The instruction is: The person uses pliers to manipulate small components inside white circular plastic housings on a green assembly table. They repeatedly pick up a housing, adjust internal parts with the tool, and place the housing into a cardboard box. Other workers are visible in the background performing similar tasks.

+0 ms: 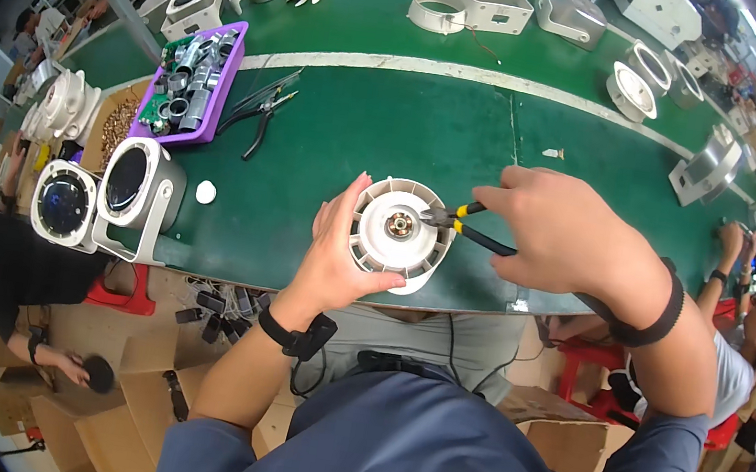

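A round white plastic fan housing [374, 249] with slotted edges rests at the front of the green bench; a copper-coloured motor core [400, 226] shows in its middle. My left hand [338, 248] is wrapped round its left side, the thumb along the near rim. Held in my right hand [557, 232] are yellow-and-black pliers [476, 226], fingers closed on the handles. The jaws lie over the housing's inner right side, just beside the core. Whether they grip anything is too small to tell.
A purple tray [225, 84] of metal cylinders and green boards stands left, with black-handled pliers [261, 128] beside it. Two white lamp-like housings [157, 195] sit at the front left. Metal housings [488, 0] line the far bench. Co-workers sit on both sides; cardboard boxes [123, 437] lie below.
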`<state>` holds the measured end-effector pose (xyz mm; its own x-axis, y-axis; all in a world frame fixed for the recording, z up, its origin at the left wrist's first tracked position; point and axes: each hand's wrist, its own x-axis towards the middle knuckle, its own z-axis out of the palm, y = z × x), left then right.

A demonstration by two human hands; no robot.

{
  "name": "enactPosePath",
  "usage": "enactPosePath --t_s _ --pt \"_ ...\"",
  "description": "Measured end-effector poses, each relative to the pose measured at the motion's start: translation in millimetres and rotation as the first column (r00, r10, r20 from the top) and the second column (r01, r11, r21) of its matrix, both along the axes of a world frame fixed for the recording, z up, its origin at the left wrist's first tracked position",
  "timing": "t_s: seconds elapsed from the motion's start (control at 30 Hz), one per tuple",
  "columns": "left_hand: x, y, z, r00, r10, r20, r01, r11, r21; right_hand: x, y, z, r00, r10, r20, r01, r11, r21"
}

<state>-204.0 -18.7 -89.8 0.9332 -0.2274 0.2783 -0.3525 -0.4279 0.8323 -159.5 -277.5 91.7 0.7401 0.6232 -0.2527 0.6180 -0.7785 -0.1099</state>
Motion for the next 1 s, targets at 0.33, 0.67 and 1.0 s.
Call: enactPosePath --t_s 0.33,0.67,1.0 --pt "0 5 -3 0.999 0.039 0.019 -0.038 0.998 -0.056 10 65 21 0.988 0.150 0.045 -0.124 0.925 -0.360" --pt "-1 8 -6 0.997 0.076 0.018 -0.076 0.997 -0.023 16 96 18 0.959 0.280 0.044 -0.238 0.880 -0.412" --pt "-1 9 -11 0.986 0.169 0.009 -0.161 0.956 -0.245 17 86 30 0.934 0.322 0.154 -0.253 0.901 -0.353"
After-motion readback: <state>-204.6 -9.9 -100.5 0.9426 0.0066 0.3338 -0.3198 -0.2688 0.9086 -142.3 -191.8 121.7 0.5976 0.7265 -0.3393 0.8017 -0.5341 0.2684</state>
